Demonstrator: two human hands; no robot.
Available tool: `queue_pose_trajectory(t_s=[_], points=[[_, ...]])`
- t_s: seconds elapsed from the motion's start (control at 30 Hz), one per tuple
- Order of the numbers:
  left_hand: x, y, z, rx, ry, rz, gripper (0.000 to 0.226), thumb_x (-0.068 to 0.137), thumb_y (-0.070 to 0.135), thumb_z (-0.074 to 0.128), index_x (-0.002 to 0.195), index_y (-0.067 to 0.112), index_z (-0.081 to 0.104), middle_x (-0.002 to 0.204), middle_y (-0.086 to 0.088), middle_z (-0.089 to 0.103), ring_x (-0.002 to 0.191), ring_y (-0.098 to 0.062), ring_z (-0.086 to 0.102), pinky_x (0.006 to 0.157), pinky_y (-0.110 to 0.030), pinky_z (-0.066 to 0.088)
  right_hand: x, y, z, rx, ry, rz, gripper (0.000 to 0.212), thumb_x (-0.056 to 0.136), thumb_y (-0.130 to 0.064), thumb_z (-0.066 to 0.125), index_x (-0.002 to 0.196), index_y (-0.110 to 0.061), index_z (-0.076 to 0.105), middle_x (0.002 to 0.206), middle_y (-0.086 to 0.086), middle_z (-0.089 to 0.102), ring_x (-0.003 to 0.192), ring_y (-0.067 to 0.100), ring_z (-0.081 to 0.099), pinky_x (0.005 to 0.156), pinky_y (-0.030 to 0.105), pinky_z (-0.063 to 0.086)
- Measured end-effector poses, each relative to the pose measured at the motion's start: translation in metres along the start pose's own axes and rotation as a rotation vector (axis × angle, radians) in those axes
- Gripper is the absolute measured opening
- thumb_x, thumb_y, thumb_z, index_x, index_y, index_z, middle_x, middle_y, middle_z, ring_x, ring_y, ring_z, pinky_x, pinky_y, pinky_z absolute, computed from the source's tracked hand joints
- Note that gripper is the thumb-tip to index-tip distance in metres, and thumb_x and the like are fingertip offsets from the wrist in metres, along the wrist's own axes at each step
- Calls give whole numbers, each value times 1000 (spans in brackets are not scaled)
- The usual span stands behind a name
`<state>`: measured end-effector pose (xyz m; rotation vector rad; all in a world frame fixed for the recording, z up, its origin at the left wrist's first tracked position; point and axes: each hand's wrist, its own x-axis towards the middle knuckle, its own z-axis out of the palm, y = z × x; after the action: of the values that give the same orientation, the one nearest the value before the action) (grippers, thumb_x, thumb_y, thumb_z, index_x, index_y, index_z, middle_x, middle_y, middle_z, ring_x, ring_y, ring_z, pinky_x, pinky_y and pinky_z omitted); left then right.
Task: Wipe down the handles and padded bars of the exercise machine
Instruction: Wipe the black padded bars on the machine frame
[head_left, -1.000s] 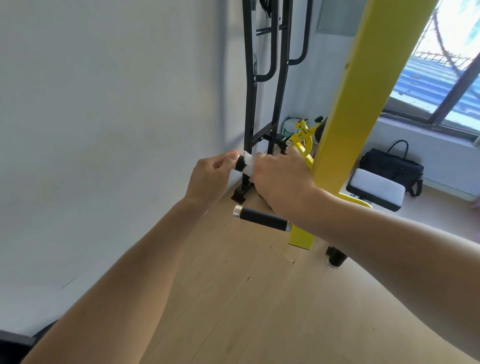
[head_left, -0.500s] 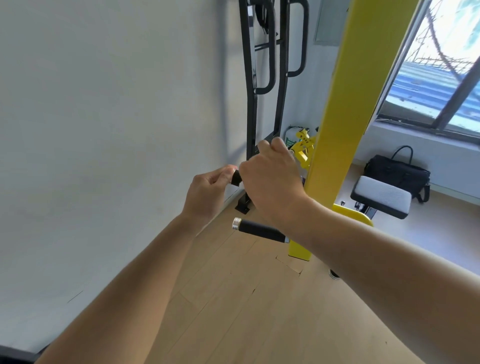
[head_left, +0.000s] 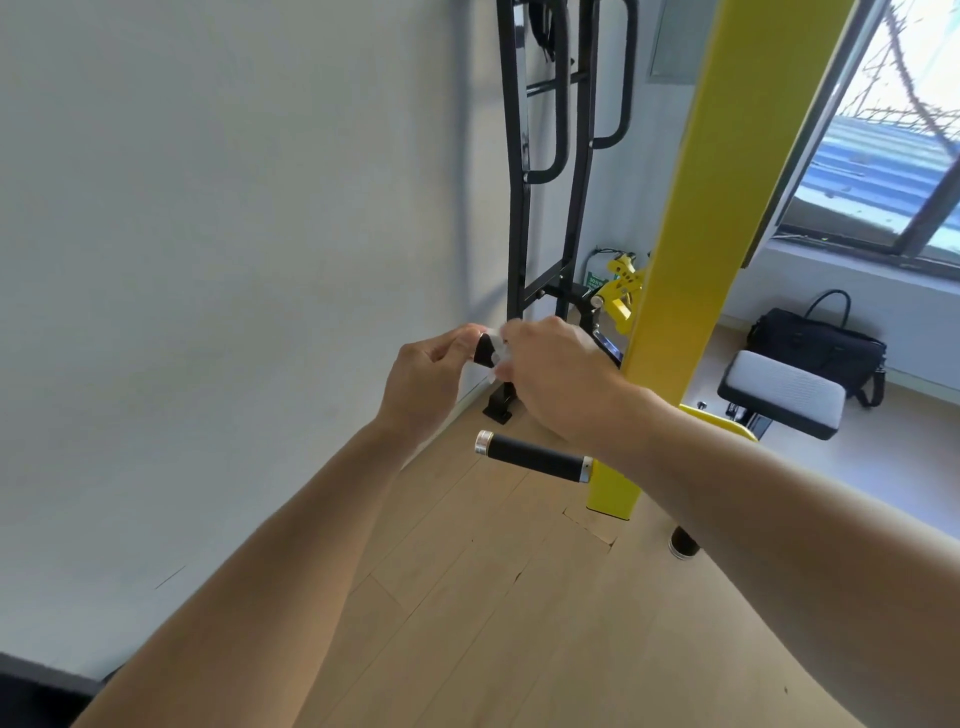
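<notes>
A yellow upright post (head_left: 696, 249) of the exercise machine carries two black foam handles. My left hand (head_left: 423, 382) pinches the free end of the upper handle (head_left: 484, 349). My right hand (head_left: 558, 382) is wrapped over the same handle with a white wipe (head_left: 500, 358) showing at its fingertips; most of that handle is hidden under it. The lower handle (head_left: 535, 457), with silver end caps, sticks out to the left below my right wrist, untouched. A grey padded seat (head_left: 782, 392) sits to the right of the post.
A black steel frame (head_left: 519, 171) with looped grips stands against the white wall (head_left: 218, 260) behind my hands. A black bag (head_left: 818, 345) lies on the floor under the window (head_left: 883, 156). Light wood floor (head_left: 493, 623) stretches below.
My right hand has slid right along the upper handle, uncovering the white wipe and the handle's black end. The left hand keeps its pinch. The view shifted slightly.
</notes>
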<state>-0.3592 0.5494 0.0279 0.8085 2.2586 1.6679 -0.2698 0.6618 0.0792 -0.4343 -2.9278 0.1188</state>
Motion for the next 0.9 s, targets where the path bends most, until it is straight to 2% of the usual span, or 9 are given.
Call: queue_pose_trajectory(t_s=[0.13,0.27,0.37,0.5,0.6,0.67,0.73,0.8,0.9], points=[[1,-2,0,-34,30,-37,28,104,40,50,109,37,77,102,6,78,98,-12,68,75,-12,43,-22,-6,-5,-97,127,-47,28,98,-10,57,126,-9,56,92,6,64,83,23,67,73,33,57],[-8,-15,6,-88,43,-56,23,103,43,50,109,39,72,93,19,74,90,1,66,79,-12,47,-63,1,26,23,208,-313,46,78,4,72,121,-12,68,99,7,76,89,29,73,76,43,59],[-19,-54,19,30,21,-146,51,105,54,33,134,24,63,130,6,67,122,-13,60,102,-26,45,-57,16,65,-12,91,-239,46,90,-1,66,135,-11,60,134,7,63,123,26,61,101,42,51],[-36,-92,39,75,-1,-328,43,107,46,34,128,19,61,120,4,63,105,-11,57,79,-15,42,-30,11,117,138,142,13,39,89,-3,71,126,-13,67,135,9,61,124,27,57,99,37,52],[-38,-105,45,20,20,-401,40,106,45,38,128,21,62,122,-1,66,104,-14,60,86,-32,51,-39,-3,155,92,4,-41,34,96,-15,61,130,-15,62,137,7,54,133,26,45,117,40,30],[-36,-106,43,34,22,-400,34,105,38,43,127,21,63,116,-3,67,95,-10,60,74,-27,48,-43,2,161,47,46,-114,35,97,-20,56,132,-18,60,139,6,52,136,27,41,119,43,25],[-33,-108,44,33,-4,-377,35,104,42,46,128,24,64,116,0,67,99,-10,61,75,-26,49,-42,9,149,24,31,-49,31,101,-19,53,130,-16,59,132,3,58,127,22,52,111,35,38],[-32,-108,45,-1,-28,-369,37,104,43,47,135,28,61,125,4,66,114,-14,61,94,-32,52,-40,11,133,-7,-19,57,25,102,-19,54,125,-11,61,116,4,67,106,20,65,87,30,52],[-29,-109,45,-20,-72,-360,38,104,41,48,140,31,59,127,11,64,119,-10,58,103,-30,47,-40,16,114,-150,-108,137,20,98,-21,61,114,-10,66,92,5,66,80,19,64,65,28,51]])
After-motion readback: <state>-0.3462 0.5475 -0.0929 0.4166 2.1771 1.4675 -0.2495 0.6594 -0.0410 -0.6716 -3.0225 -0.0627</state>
